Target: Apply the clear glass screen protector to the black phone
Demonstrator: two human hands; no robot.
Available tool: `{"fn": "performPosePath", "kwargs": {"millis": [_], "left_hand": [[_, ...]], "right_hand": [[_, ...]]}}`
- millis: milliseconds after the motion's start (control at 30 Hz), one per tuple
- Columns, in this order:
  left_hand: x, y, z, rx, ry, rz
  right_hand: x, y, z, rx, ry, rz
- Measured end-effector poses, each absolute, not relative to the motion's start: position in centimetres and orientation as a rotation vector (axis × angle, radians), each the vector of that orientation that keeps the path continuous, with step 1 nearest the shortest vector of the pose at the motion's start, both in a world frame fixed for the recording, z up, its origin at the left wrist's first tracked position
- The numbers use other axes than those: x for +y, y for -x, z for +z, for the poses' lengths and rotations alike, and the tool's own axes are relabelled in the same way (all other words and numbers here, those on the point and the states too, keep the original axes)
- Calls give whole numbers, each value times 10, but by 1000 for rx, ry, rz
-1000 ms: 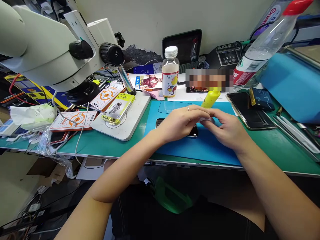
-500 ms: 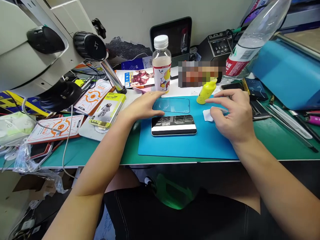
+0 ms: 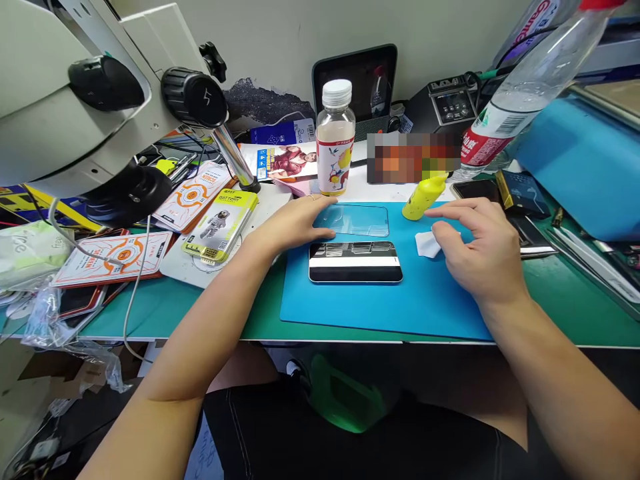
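Observation:
A phone (image 3: 355,262) with a glossy reflective screen lies flat on the blue mat (image 3: 380,300). Just behind it lies a clear glass screen protector (image 3: 361,220). My left hand (image 3: 295,223) rests flat with fingers stretched out, fingertips at the protector's left end. My right hand (image 3: 480,253) hovers right of the phone, fingers loosely curled over a small white wipe (image 3: 427,245) that its fingertips touch. A small yellow squeeze bottle (image 3: 424,195) stands behind the wipe.
A microscope (image 3: 100,107) looms at the left over a white base (image 3: 225,253) with battery packages (image 3: 220,223). A drink bottle (image 3: 335,137), a tilted water bottle (image 3: 520,87), a dark tablet (image 3: 355,83), another phone (image 3: 480,190) and tweezers (image 3: 537,251) surround the green table mat (image 3: 575,307).
My hands, joined over the phone a second ago, have parted. The left went to the screen protector, the right to the white wipe. The phone's screen now shows fully.

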State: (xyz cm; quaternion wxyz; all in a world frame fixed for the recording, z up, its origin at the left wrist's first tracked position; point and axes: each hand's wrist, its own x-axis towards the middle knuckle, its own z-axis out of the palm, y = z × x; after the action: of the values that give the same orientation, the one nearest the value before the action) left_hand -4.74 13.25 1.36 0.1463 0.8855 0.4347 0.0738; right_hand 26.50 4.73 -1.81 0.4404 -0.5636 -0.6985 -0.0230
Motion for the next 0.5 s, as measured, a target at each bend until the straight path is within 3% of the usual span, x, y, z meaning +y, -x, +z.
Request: {"fn": "performPosePath", "kwargs": {"millis": [500], "left_hand": [[131,42,9,1298,-2553,272]], "right_hand": [[44,-260,-11,-1762,1442,88]]}}
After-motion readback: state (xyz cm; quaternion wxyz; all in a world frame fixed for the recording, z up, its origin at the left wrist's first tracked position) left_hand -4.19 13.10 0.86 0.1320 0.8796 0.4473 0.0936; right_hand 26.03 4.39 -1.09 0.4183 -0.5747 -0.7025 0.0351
